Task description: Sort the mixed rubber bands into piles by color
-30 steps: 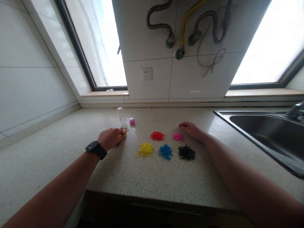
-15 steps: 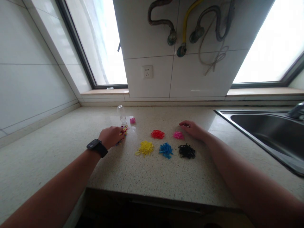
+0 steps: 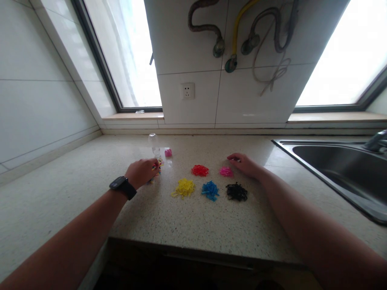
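Observation:
My left hand (image 3: 141, 172), a black watch on its wrist, has its fingers closed in a mixed-colour pile of small rubber bands (image 3: 157, 169); the hand covers part of the pile. Loosely bent, my right hand (image 3: 244, 164) rests on the counter with a gap between thumb and fingers and nothing visible in it. Nearest to it lies a pink heap of bands (image 3: 226, 171). Further heaps are red (image 3: 200, 170), yellow (image 3: 184, 188), blue (image 3: 210, 191) and black (image 3: 236, 191). Behind the mixed pile stands a clear bottle (image 3: 154, 146), beside a pink cap (image 3: 168, 152).
The speckled counter (image 3: 181, 225) ends at a front edge below the heaps. A steel sink (image 3: 335, 165) with a tap (image 3: 376, 140) is set in at the right. On the tiled back wall are a socket (image 3: 188, 91) and several pipes.
The view has tilted and shifted slightly. My left fingers have moved a little within the mixed pile; my right hand stays behind the pink heap.

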The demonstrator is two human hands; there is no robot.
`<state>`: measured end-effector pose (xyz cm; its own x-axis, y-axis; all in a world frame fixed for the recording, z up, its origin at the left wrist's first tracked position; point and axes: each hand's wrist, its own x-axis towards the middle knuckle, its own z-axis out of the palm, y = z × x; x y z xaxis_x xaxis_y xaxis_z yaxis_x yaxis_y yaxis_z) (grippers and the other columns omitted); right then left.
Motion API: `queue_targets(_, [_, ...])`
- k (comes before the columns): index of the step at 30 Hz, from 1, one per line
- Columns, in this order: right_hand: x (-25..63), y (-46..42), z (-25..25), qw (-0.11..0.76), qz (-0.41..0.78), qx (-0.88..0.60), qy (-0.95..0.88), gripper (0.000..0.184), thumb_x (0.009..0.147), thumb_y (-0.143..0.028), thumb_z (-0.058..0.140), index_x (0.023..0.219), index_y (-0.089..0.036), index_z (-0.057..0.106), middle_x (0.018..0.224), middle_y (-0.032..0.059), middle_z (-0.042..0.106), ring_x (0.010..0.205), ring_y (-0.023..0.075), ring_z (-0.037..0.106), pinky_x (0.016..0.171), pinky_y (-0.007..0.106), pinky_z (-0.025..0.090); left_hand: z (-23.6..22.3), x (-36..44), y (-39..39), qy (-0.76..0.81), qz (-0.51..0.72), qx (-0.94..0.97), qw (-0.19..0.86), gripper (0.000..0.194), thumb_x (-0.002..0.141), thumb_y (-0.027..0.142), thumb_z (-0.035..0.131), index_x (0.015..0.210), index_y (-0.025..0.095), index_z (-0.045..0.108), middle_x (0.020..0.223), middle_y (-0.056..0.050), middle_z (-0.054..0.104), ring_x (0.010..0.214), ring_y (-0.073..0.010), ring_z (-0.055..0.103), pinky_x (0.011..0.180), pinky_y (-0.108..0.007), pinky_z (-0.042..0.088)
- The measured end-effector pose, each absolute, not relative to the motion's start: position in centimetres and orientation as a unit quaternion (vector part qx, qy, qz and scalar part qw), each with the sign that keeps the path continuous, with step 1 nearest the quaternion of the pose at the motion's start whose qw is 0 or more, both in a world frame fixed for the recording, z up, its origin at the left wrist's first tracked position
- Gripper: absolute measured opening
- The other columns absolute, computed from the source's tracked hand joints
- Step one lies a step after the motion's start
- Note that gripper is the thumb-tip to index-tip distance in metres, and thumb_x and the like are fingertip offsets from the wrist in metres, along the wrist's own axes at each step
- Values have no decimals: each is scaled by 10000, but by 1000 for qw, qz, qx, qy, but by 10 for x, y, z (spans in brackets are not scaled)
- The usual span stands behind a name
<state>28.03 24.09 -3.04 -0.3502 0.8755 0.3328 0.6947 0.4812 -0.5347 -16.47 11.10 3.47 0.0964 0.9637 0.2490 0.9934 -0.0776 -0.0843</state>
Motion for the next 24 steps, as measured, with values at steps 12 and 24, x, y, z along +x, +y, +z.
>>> queue_targets(12, [281,241,-31,298,159,-486,-806,244,879,-286,582,1065,-224,727,1079,91,735,953,240,680,896,405,542,44,-130,91,-461,-61,-885,-19,171,896,313,552,919,204,681,727,2,649,610,-119,549,591,-251,338])
queue_targets(24, [282,242,-31,301,155,-483,-807,244,874,-297,583,1050,-220,734,1065,89,736,950,239,681,897,397,540,51,-130,89,-450,-24,-889,-86,206,881,364,573,912,224,720,674,16,613,593,-119,526,586,-257,319])
